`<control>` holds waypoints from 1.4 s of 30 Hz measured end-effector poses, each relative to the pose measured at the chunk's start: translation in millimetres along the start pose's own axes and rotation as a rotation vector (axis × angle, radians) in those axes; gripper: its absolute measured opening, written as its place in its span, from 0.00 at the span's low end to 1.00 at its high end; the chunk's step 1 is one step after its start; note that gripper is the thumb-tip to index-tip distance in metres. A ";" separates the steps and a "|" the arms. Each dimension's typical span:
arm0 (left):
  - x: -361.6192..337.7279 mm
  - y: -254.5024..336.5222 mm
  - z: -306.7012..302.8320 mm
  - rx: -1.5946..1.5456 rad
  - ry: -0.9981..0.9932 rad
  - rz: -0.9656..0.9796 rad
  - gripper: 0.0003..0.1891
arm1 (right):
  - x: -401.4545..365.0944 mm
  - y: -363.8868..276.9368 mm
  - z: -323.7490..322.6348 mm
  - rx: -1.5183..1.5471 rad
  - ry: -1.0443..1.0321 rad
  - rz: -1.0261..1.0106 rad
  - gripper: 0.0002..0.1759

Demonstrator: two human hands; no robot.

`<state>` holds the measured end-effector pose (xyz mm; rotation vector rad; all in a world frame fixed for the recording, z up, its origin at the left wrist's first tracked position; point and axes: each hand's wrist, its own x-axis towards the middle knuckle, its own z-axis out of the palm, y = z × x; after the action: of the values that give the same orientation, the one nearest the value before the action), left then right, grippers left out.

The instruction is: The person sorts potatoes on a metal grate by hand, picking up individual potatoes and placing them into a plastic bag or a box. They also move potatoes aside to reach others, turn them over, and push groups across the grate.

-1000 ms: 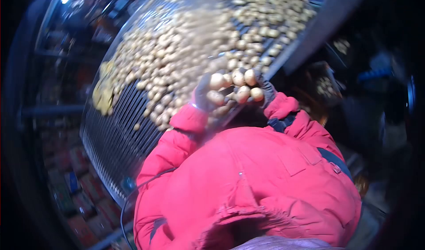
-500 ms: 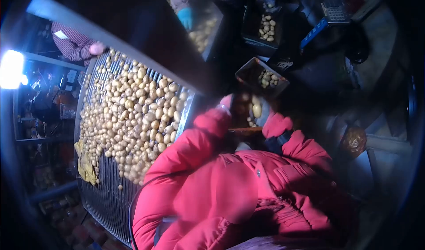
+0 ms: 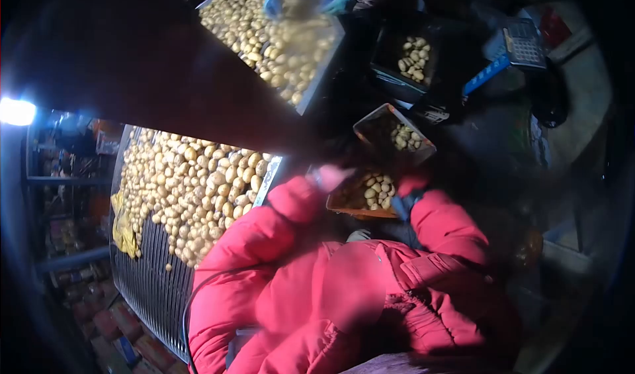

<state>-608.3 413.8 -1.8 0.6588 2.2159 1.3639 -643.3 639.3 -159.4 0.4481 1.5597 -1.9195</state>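
Observation:
My left hand [image 3: 332, 177] is a blurred pale shape at the left side of an orange-rimmed crate [image 3: 357, 211]. Its fingers are too smeared to make out. At the crate's right edge my right hand [image 3: 401, 183] lies in dark shadow below a red sleeve, and its fingers are hidden. Several potatoes [image 3: 378, 190] lie inside the crate between my hands. Just beyond it stands a second crate [image 3: 372, 117], holding a smaller heap of potatoes [image 3: 405, 138].
A slatted sorting table [image 3: 159, 275] covered with potatoes [image 3: 198, 175] slopes at my left. A dark beam [image 3: 198, 89] crosses above it. Ahead, a co-worker's gloved hands [image 3: 338, 0] reach over more potatoes [image 3: 264, 49]. A black crate [image 3: 390, 83] and a scale [image 3: 522, 43] stand ahead to the right.
The view has shifted, showing more of the far potato table. The potatoes in the near crate are more exposed between my hands. Both the co-worker's gloved hands are now over the far table.

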 end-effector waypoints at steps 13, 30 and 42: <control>-376.7 -25.0 -31.9 -0.558 1.361 -0.704 0.17 | -104.5 7.4 187.2 -0.310 -0.573 0.371 0.23; -567.7 -52.7 100.7 -0.003 2.041 -0.790 0.12 | -16.8 -53.8 374.6 -0.772 -0.269 -0.715 0.24; -650.8 -49.1 82.9 0.519 1.874 -1.126 0.15 | 109.2 -105.2 439.6 -1.654 0.124 -0.582 0.24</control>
<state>-56.7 55.1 3.4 -2.3691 2.9543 0.5014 -741.7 201.1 -38.9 -0.6683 2.8414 -0.3113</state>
